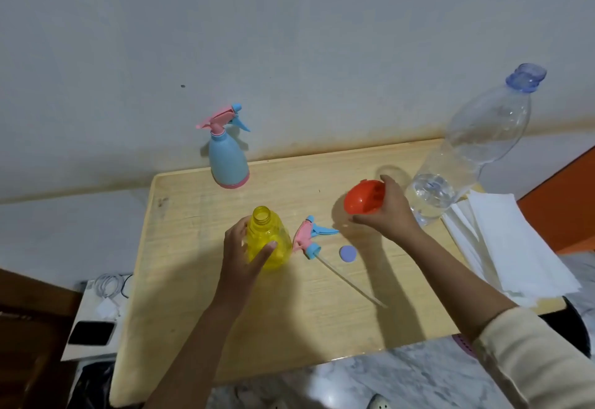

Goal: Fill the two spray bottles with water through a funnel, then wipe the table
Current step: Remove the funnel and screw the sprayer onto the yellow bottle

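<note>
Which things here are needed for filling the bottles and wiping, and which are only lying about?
For the job: yellow spray bottle in the left hand, blue spray bottle, orange funnel in the right hand, water bottle, loose spray head, paper towels, table.

Lying about: phone, white cable, charger, all left of the table.

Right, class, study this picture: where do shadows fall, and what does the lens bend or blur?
Head view: the right arm and funnel throw dim shadows leftward onto the table, so light likely comes from the right. Head view: the water bottle near the right edge leans and stretches, wide-angle distortion. Head view: detail is soft throughout.
</note>
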Available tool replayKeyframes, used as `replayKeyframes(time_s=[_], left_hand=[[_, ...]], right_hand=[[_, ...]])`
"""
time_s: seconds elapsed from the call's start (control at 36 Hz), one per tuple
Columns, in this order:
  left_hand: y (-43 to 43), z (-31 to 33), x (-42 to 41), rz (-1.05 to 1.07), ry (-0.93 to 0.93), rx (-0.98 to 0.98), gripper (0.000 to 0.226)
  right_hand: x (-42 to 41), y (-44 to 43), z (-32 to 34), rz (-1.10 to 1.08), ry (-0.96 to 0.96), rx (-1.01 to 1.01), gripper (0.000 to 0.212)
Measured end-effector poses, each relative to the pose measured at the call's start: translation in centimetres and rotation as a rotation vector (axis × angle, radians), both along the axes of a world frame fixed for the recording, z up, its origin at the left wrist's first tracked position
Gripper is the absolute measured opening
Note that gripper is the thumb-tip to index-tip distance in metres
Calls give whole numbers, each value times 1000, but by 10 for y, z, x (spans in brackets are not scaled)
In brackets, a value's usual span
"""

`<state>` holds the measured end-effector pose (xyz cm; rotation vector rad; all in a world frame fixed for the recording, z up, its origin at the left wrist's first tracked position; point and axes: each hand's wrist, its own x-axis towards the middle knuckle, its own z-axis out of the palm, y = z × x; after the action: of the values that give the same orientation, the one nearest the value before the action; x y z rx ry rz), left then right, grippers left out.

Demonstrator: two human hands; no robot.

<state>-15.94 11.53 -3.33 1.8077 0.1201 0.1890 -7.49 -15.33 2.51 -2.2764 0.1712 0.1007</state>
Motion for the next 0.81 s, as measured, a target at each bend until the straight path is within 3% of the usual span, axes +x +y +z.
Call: replayKeyframes(time_s=[0.25,0.36,0.44,0.56,0.64,0.75,0.81], left_hand=[[-2,0,0,2,-3,-33,53],[0,-1,1,-9,6,-42,55],[0,-1,1,-16,4,-35,55],[1,-3,1,-10,4,-20,56],[2,-5,1,-14,2,-8,56],[5,-6,1,-14,-5,14,57],[5,-6,1,-11,-8,26,58]], right_hand=[[15,1,-27,84,165,-88,107],[10,3,-26,138,159,-90,115],[-5,12,-23,125,-45,-108,105],[-39,37,-25,229,-400,-4,55],[-52,62,-43,324,-259,-56,35],[-54,90,-69,248,-8,-320,42],[-54,98,-68,245,17,-418,38]])
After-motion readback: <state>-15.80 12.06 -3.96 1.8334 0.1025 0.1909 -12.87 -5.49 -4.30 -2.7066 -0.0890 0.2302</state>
